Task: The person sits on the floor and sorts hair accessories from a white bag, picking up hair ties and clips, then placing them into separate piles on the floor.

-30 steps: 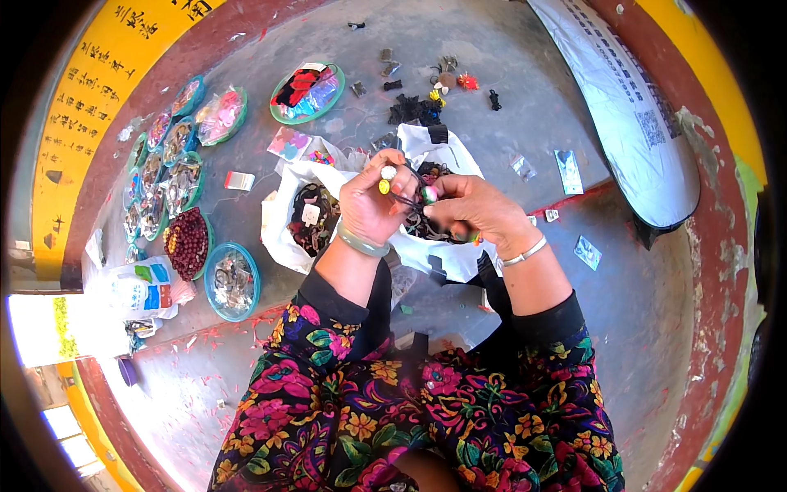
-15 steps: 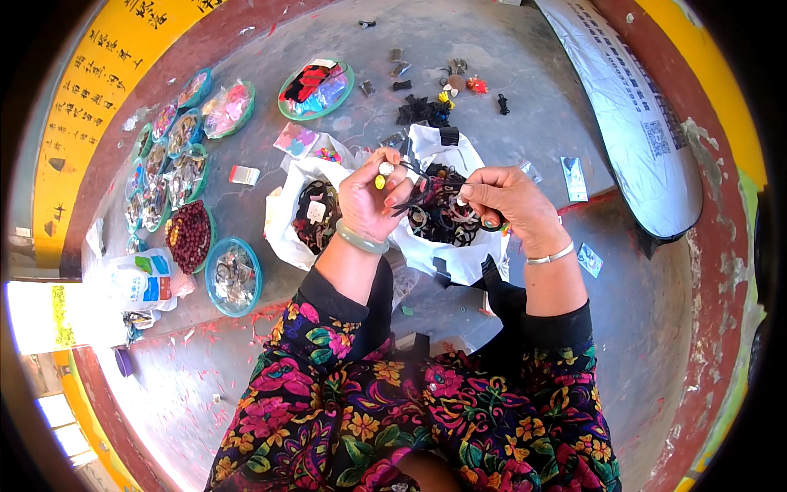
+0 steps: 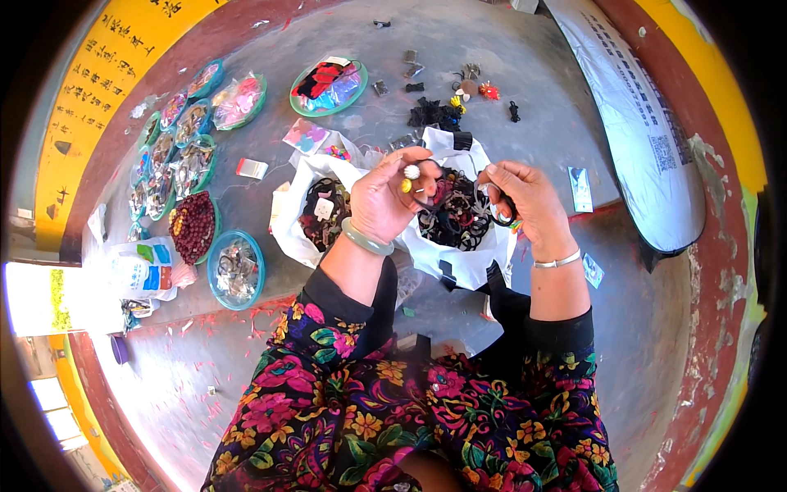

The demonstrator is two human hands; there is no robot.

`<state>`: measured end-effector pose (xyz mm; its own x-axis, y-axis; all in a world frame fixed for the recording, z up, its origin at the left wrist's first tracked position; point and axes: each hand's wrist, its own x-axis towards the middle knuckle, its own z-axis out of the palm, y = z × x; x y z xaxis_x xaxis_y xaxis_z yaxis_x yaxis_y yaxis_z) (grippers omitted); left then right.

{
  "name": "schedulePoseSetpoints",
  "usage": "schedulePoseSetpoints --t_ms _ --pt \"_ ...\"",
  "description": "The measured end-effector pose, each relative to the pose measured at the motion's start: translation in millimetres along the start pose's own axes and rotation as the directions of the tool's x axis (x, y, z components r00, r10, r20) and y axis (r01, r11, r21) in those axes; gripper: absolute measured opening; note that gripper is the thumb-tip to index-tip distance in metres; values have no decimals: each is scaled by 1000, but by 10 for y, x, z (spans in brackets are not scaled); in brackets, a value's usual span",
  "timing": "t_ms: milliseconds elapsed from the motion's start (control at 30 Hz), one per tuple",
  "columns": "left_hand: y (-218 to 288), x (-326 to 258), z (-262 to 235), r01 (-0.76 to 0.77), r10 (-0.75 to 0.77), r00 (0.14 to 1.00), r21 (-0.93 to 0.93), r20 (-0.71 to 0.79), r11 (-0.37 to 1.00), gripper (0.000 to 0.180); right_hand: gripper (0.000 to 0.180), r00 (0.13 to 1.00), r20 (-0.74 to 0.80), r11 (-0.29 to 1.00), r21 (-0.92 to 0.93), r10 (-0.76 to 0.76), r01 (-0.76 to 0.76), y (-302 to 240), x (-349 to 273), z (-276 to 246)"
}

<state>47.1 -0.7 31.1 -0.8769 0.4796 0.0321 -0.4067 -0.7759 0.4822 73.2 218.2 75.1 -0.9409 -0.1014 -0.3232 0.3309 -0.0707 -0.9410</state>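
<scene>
Over two white bags of hair ties, both my hands are raised. My left hand [image 3: 384, 195] is turned palm up with its fingers curled around a black elastic hair tie that has a white ornament [image 3: 411, 172] and a yellow ornament [image 3: 407, 186]. To its right, my right hand [image 3: 531, 209] pinches a dark hair tie [image 3: 507, 216], whose loop hangs below the fingers. Beneath and between the hands, the right-hand bag [image 3: 459, 266] stands open, full of mostly dark hair ties. The left-hand bag [image 3: 287, 238] holds more, with a white card [image 3: 324, 208] on top.
Baskets of packaged accessories [image 3: 194, 168] cluster at the left, beside dark red beads [image 3: 193, 228] and a blue basket [image 3: 261, 271]. A green basket [image 3: 361, 97] lies farther off. Black bands [image 3: 434, 113] are on the floor beyond the bags. A long silver package [image 3: 648, 156] lies at the right.
The black bands that ran between my hands no longer span the gap. My left hand has shifted slightly right, and a dark loop now hangs from my right hand.
</scene>
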Motion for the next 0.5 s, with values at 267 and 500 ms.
schedulePoseSetpoints --t_ms 267,500 --pt "49 -73 91 -30 31 999 45 -10 999 49 22 999 50 997 -77 1 3 3 -4 53" --pt "204 -261 -9 -82 88 995 146 -36 986 43 23 997 80 989 -145 0 12 -10 10 106"
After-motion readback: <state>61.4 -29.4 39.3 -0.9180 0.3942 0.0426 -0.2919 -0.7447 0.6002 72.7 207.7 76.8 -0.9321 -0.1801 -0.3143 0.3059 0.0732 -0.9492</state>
